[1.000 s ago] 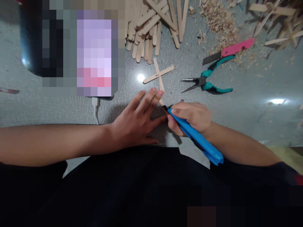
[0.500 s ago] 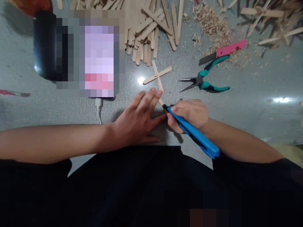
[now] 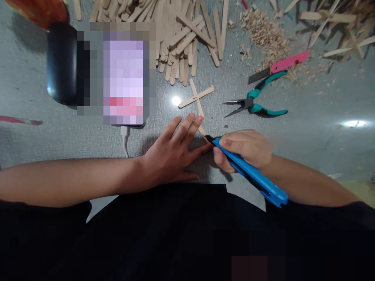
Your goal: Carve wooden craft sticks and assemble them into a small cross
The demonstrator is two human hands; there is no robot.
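Observation:
My left hand (image 3: 172,150) lies flat on the grey table with its fingers spread, the fingertips pressing on a thin wooden craft stick (image 3: 202,131). In my right hand (image 3: 246,150) is a blue utility knife (image 3: 249,170), slanting with its rear end toward me. The dark tip of the knife meets the near end of the stick, beside my left index finger or thumb; the blade itself is hard to make out. Just beyond my left fingertips lies a cross of two craft sticks (image 3: 196,98), one of its arms reaching to the fingers.
Beyond the cross lies a heap of craft sticks (image 3: 172,39). To the right are open teal-handled pliers (image 3: 251,103), a pink-handled knife (image 3: 288,62), wood shavings (image 3: 265,35) and more joined sticks (image 3: 328,16). A blurred-out phone on a white cable (image 3: 124,136) and a black case (image 3: 61,64) sit left.
The whole view has shifted slightly. My right hand and the utility knife have moved a little right and toward me along the stick's end. My left hand stays pressed on the stick.

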